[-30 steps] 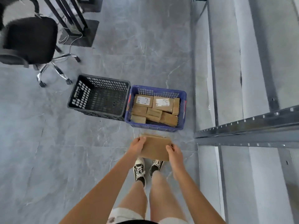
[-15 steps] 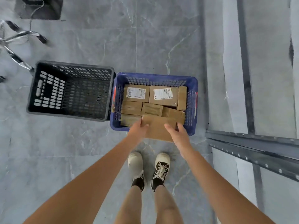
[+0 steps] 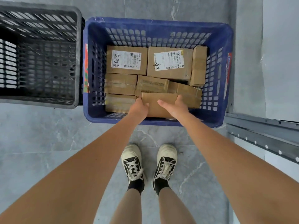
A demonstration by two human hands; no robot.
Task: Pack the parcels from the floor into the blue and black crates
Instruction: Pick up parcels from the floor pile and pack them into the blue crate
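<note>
We hold plain parcel [image 3: 159, 104] between 2 hands inside blue crate [image 3: 226, 75]: left hand [image 3: 140, 107] grasps left edge, right hand [image 3: 175, 108] grasps right edge.

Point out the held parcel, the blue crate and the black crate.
held parcel [image 3: 159, 102], head view, plain top face.
blue crate [image 3: 161, 24], head view, far rim.
black crate [image 3: 38, 9], head view, far rim.

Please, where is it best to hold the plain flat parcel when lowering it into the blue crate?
Probably by its two short ends, from above: the parcel is wide and flat, and the left hand and right hand already hold those ends over the blue crate.
</note>
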